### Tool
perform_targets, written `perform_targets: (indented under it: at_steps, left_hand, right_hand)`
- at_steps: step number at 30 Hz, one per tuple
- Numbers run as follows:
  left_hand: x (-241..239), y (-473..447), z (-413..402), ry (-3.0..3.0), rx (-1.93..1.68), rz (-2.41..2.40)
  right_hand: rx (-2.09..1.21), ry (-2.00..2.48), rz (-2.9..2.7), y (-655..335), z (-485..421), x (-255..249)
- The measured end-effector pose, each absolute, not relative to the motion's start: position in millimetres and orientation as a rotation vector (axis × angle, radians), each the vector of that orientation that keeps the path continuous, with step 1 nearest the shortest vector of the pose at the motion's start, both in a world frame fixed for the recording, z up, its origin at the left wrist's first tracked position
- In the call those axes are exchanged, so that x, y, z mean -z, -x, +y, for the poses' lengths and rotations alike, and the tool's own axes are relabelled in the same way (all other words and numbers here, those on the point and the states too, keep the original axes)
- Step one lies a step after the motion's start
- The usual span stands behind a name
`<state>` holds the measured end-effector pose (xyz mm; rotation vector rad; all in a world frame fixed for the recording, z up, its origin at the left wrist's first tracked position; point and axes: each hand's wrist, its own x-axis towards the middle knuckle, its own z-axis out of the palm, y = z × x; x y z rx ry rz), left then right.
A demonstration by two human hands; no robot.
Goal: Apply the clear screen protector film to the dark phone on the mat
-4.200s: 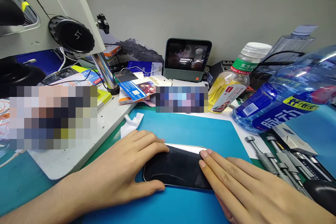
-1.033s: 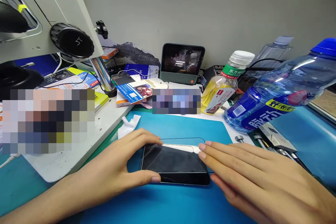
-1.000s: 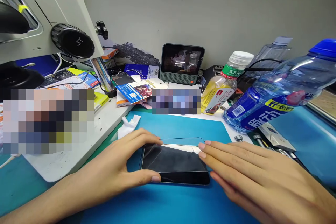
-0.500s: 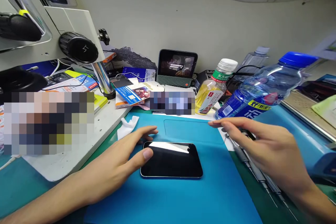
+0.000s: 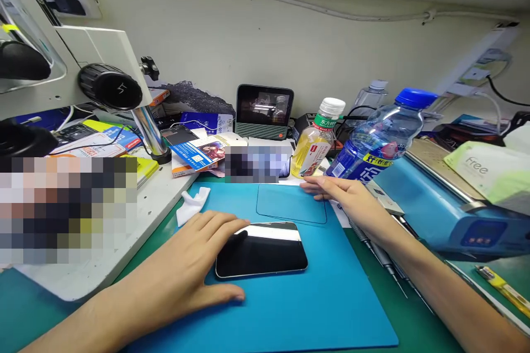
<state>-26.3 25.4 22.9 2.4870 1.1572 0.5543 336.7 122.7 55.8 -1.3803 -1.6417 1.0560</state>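
Note:
A smartphone (image 5: 265,253) with a black, glossy screen lies face up on the blue mat (image 5: 298,309). My left hand (image 5: 211,253) is over its left end, fingers near the far edge and thumb spread out in front of the near corner. Beyond the phone, a clear glass screen protector (image 5: 290,204) with a thin dark outline rests flat on the mat. Beside its far right corner is my right hand (image 5: 331,187), fingers stretched out; whether the fingertips touch the glass I cannot tell. A crumpled white wipe (image 5: 192,204) lies at the mat's left edge.
On the left stands a microscope (image 5: 107,85) on a white base (image 5: 136,237). Behind the mat are a small display (image 5: 265,110), a yellow drink bottle (image 5: 317,138) and a large blue-capped bottle (image 5: 376,138). Screwdrivers (image 5: 383,256) and a blue machine (image 5: 447,215) lie to the right.
My left thumb has moved off the phone's screen to in front of its near edge. My right hand has shifted leftward and away from me. The view has turned slightly right.

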Motion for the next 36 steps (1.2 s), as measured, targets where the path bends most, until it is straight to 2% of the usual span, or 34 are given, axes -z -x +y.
perform_targets:
  at_steps: [6, 11, 16, 19, 24, 28, 31, 33, 36]
  left_hand:
    - [-34.3, 22.2, 25.9, -2.479, -0.5, 1.107]
    - [-34.0, 24.3, 28.1, -2.587, -0.609, 1.115]
    - [-37.9, 43.8, 45.4, -2.717, -0.657, 1.813]
    - [-37.4, 54.1, 55.4, -2.671, -0.604, 1.92]
    - [-37.7, 50.7, 53.0, -2.612, -0.653, 1.841]
    - [-44.4, 38.6, 42.7, -2.538, -0.751, 1.585]
    - [-48.1, 29.5, 32.3, -2.423, -0.766, 1.317]
    - [-45.1, 25.1, 23.4, -2.223, -0.804, 1.118]
    - [-27.8, 22.7, 10.7, -2.061, -0.851, 1.017]
  right_hand:
    - [-1.023, 1.342, -1.705, -334.4, 118.8, -56.7]
    - [-0.913, 1.366, -1.755, -332.6, 114.8, -59.2]
    - [-0.785, 1.367, -1.798, -327.9, 110.0, -61.3]
    - [-0.692, 1.37, -1.837, -327.8, 108.2, -62.0]
    - [-0.47, 1.296, -1.93, -329.5, 105.9, -68.6]
    - [-0.41, 1.227, -2.025, -314.8, 78.7, -84.9]
    - [-0.478, 1.19, -2.151, -288.9, 39.3, -90.6]
    - [-0.635, 1.161, -2.205, -269.1, 14.9, -85.4]
    - [-0.874, 1.151, -1.974, -245.2, -6.9, -65.7]
